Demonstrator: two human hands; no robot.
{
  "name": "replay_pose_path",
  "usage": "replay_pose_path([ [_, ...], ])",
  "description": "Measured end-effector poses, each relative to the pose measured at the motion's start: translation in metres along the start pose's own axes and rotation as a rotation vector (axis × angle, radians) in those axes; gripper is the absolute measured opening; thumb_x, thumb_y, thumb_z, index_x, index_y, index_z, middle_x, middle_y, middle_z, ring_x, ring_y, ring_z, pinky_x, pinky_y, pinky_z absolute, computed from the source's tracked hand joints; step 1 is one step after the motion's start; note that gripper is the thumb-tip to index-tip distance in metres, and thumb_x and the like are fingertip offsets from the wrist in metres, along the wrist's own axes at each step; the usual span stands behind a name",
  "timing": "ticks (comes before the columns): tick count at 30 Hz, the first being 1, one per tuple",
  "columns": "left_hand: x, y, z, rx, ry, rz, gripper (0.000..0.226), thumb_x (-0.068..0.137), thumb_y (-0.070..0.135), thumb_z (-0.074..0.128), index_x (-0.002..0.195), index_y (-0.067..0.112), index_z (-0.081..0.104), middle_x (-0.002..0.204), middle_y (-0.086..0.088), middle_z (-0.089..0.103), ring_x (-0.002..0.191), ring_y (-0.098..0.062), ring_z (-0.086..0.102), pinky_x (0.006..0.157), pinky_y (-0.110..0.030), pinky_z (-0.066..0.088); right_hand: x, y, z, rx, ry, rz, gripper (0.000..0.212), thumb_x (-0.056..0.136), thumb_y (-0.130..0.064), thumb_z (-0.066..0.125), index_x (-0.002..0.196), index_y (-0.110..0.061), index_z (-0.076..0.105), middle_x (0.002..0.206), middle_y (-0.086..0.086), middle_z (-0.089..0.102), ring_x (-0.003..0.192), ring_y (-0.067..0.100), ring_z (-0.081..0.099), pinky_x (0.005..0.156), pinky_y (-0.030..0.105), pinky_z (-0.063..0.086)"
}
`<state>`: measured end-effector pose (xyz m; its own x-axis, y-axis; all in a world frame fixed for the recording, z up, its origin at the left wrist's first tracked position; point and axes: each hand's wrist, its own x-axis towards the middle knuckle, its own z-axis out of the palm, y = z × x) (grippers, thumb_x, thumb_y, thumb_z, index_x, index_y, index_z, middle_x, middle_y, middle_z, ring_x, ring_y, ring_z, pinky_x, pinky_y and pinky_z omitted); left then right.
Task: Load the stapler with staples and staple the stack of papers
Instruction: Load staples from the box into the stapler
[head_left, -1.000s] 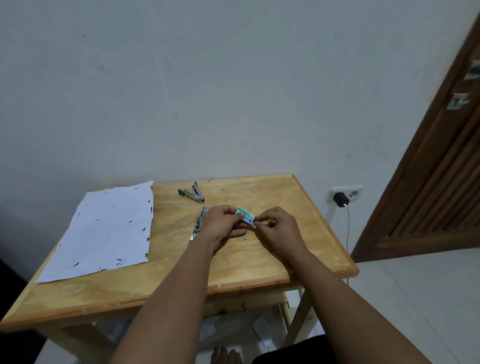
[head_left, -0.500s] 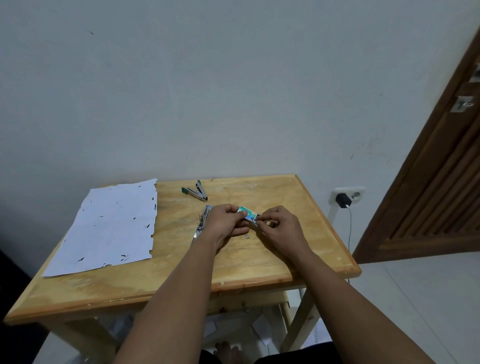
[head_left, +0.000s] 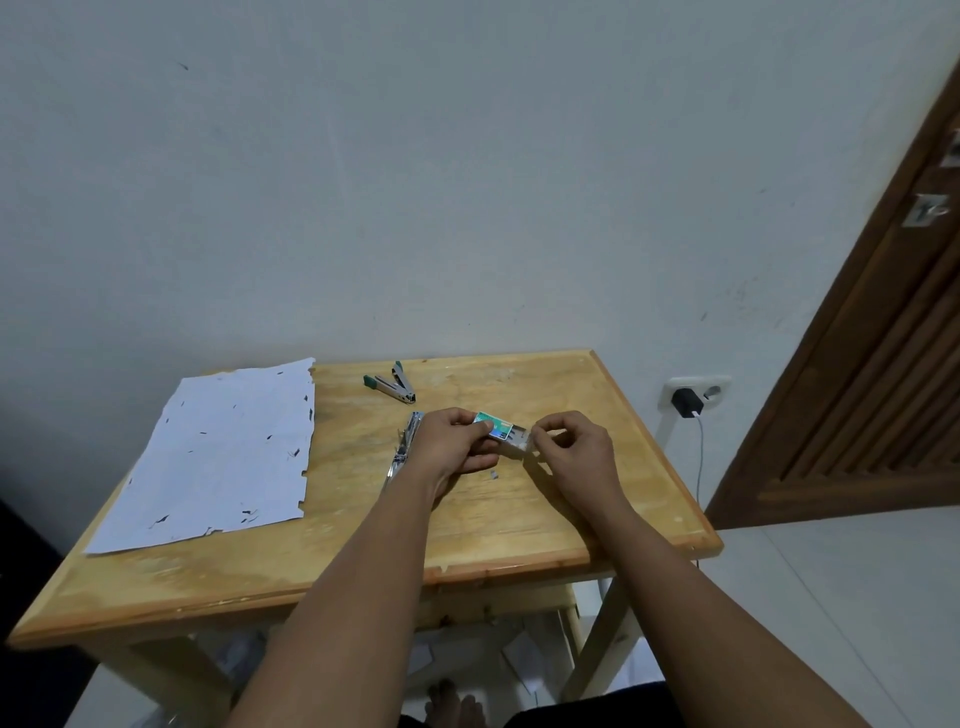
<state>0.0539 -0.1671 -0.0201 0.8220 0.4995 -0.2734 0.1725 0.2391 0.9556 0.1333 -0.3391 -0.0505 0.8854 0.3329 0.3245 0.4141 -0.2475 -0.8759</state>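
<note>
Over the middle of the wooden table, my left hand pinches a small green staple box by its sleeve. My right hand grips the box's pale inner tray, which sticks out to the right. An opened metal stapler lies on the table just left of my left hand, partly hidden by my wrist. The white stack of papers, with ragged edges, lies flat on the table's left side.
A second small stapler with green tips lies near the table's back edge. A tiny scrap rests below the box. A wall socket with a black charger is at the right, beside a wooden door.
The inner tray has slid further out of the box to the right between my hands. The view has shifted slightly.
</note>
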Motion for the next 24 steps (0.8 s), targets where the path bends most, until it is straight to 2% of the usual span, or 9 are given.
replay_pose_path([
  [3, -0.0006, 0.0006, -0.0001, -0.002, 0.002, 0.001, 0.012, 0.099, 0.005, 0.069, 0.11, 0.001, 0.067, 0.098, -0.021, 0.078, 0.084, -0.024, 0.08, 0.072, -0.038, 0.068, -0.0003, -0.0005, -0.0003, 0.007, -0.001, 0.021, 0.007, 0.096, -0.022, 0.074, 0.101, -0.017, 0.078, 0.097, -0.006, 0.075, 0.089, 0.011, 0.072, 0.062, 0.024, 0.06],
  [9, 0.0, -0.0004, -0.0003, 0.002, -0.004, -0.007, 0.015, 0.099, 0.006, 0.07, 0.112, -0.001, 0.067, 0.098, -0.022, 0.079, 0.085, -0.025, 0.081, 0.075, -0.04, 0.068, -0.0015, 0.0006, 0.0047, -0.144, -0.104, -0.156, 0.013, 0.096, -0.02, 0.074, 0.106, -0.015, 0.081, 0.102, -0.007, 0.067, 0.089, 0.004, 0.064, 0.07, 0.013, 0.053],
  [14, 0.0, -0.0006, 0.0001, -0.004, -0.007, -0.009, 0.018, 0.098, 0.005, 0.071, 0.114, -0.002, 0.067, 0.098, -0.023, 0.079, 0.086, -0.026, 0.081, 0.075, -0.041, 0.068, -0.0018, -0.0004, 0.0051, -0.136, -0.049, -0.135, 0.017, 0.098, -0.023, 0.071, 0.106, -0.012, 0.082, 0.1, -0.006, 0.066, 0.092, 0.007, 0.066, 0.071, 0.02, 0.057],
  [19, -0.0004, 0.0004, -0.0001, 0.0, -0.038, -0.016, 0.019, 0.098, 0.004, 0.071, 0.116, -0.001, 0.066, 0.101, -0.023, 0.078, 0.089, -0.028, 0.081, 0.076, -0.04, 0.068, 0.0005, -0.0032, 0.0063, -0.174, -0.054, -0.077, 0.021, 0.095, -0.029, 0.076, 0.11, -0.016, 0.082, 0.1, -0.008, 0.067, 0.091, 0.006, 0.064, 0.068, 0.016, 0.052],
  [24, 0.0005, 0.0007, -0.0018, 0.015, -0.047, -0.012, 0.019, 0.098, 0.004, 0.071, 0.116, 0.0, 0.067, 0.102, -0.023, 0.078, 0.092, -0.029, 0.081, 0.085, -0.045, 0.066, 0.0009, -0.0064, 0.0076, -0.207, -0.087, -0.048, 0.019, 0.091, -0.029, 0.08, 0.107, -0.019, 0.082, 0.099, -0.01, 0.066, 0.09, 0.002, 0.062, 0.069, 0.014, 0.048],
])
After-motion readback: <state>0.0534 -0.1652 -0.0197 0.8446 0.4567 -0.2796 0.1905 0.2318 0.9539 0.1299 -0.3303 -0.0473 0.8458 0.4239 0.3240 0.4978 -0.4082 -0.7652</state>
